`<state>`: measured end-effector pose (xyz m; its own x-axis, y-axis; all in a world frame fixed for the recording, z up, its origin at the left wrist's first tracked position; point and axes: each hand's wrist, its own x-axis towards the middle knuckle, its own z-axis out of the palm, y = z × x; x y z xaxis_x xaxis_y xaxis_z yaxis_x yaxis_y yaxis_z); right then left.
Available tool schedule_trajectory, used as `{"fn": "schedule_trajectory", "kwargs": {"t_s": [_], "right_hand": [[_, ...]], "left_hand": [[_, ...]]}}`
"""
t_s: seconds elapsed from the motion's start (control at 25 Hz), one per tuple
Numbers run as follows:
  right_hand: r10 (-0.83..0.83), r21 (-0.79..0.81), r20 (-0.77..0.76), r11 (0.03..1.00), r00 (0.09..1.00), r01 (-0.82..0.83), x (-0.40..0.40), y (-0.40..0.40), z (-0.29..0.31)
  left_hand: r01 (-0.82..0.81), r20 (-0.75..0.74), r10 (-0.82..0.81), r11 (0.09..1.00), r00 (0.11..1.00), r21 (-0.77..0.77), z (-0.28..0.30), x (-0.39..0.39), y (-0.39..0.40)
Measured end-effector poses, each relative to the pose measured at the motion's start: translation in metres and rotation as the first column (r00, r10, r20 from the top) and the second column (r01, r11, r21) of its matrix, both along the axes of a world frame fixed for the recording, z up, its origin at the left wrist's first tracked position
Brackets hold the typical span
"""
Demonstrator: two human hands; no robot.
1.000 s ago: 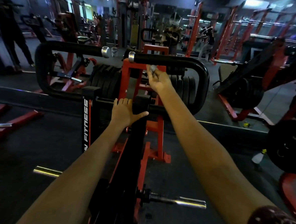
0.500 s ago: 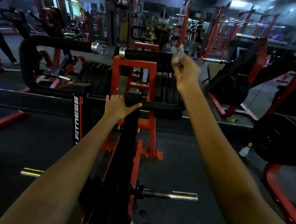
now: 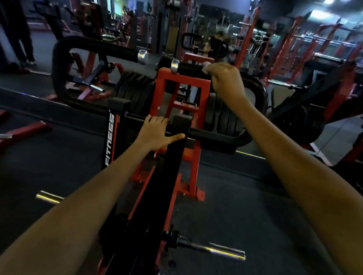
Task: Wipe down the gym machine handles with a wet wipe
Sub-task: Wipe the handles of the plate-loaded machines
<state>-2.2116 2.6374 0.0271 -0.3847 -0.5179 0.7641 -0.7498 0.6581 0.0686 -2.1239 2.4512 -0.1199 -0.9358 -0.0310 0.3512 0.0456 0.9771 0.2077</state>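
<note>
Head view: right hand [image 3: 225, 81] around handle [image 3: 190, 68]

We are logging a white wet wipe [image 3: 206, 67], crumpled, lying against the right black padded handle [image 3: 189, 68] near its chrome end cap.

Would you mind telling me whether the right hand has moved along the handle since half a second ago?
Yes. The right hand came down and inward along the right handle, toward its chrome cap.
</note>
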Motion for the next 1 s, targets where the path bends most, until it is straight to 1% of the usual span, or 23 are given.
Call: {"fn": "schedule_trajectory", "kwargs": {"t_s": [0.04,0.12,0.16,0.24,0.32,0.4,0.56,0.64,0.72,0.84,0.92,1.0], "right_hand": [[0.012,0.050,0.016,0.999,1.000,-0.013,-0.001,-0.015,0.002],[-0.005,0.192,0.062,0.981,0.998,-0.007,0.004,-0.038,0.014],[-0.035,0.266,0.084,0.964,0.996,0.011,0.007,-0.041,0.022],[-0.095,0.374,0.094,0.926,0.991,0.053,0.004,-0.033,0.034],[-0.106,0.386,0.099,0.921,0.989,0.060,0.002,-0.018,0.040],[-0.082,0.356,0.101,0.934,0.991,0.041,0.001,-0.019,0.040],[-0.049,0.375,0.131,0.927,0.990,-0.004,0.004,-0.066,0.040],[-0.046,0.422,0.064,0.906,0.997,0.015,0.004,-0.070,0.043],[-0.001,0.473,0.019,0.881,1.000,-0.008,0.000,-0.053,0.048],[0.111,0.532,0.001,0.841,0.994,-0.094,-0.005,-0.015,0.053],[0.117,0.547,0.021,0.830,0.993,-0.110,-0.009,-0.008,0.051],[0.099,0.509,0.036,0.854,0.994,-0.104,-0.011,-0.025,0.050]], "left_hand": [[-0.019,0.012,0.018,1.000,1.000,0.025,0.002,0.000,-0.009],[-0.122,0.018,0.121,0.992,0.992,0.033,0.005,0.001,-0.024],[-0.158,0.029,0.158,0.987,0.987,0.008,0.005,0.001,-0.029],[-0.165,0.093,0.169,0.985,0.981,-0.045,0.009,0.001,-0.032],[-0.163,0.131,0.172,0.984,0.976,-0.078,0.010,-0.002,-0.030],[-0.164,0.115,0.173,0.983,0.978,-0.080,0.007,-0.004,-0.028],[-0.161,-0.016,0.162,0.986,0.987,0.044,-0.004,-0.005,-0.028],[-0.169,-0.067,0.175,0.982,0.982,0.080,-0.007,-0.006,-0.028],[-0.168,-0.094,0.177,0.982,0.980,0.089,-0.008,-0.007,-0.029],[-0.161,-0.070,0.165,0.985,0.984,0.062,-0.009,-0.008,-0.030],[-0.155,-0.060,0.158,0.986,0.986,0.056,-0.008,-0.009,-0.031],[-0.146,-0.076,0.152,0.987,0.986,0.071,-0.009,-0.010,-0.031]]}}
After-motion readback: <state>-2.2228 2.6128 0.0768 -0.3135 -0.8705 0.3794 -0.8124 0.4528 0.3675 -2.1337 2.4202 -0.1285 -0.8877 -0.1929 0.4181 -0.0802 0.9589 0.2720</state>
